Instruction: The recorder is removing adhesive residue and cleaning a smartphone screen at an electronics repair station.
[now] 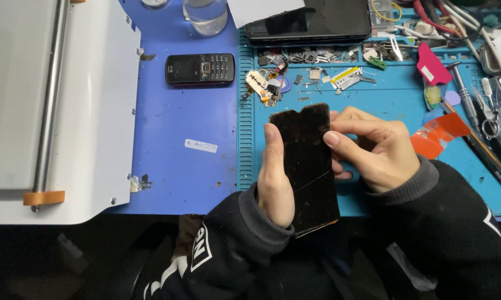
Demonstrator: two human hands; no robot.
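Cracked phone screen point(306, 166) gripped between both hands.

— Panel between the hands?
— Phone screen panel point(306, 166): glossy black glass, one hairline crack.
— Beneath them?
— Work mat point(394, 100): matt blue rubber, ribbed left of the hands. Beyond the left hand point(275, 178), a keypad phone point(200, 69) in shiny black plastic.
— Far left?
— Machine point(95, 111): smooth white painted metal.

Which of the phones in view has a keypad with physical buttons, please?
The small black phone lying alone on the purple mat; the other two show only flat dark screens.
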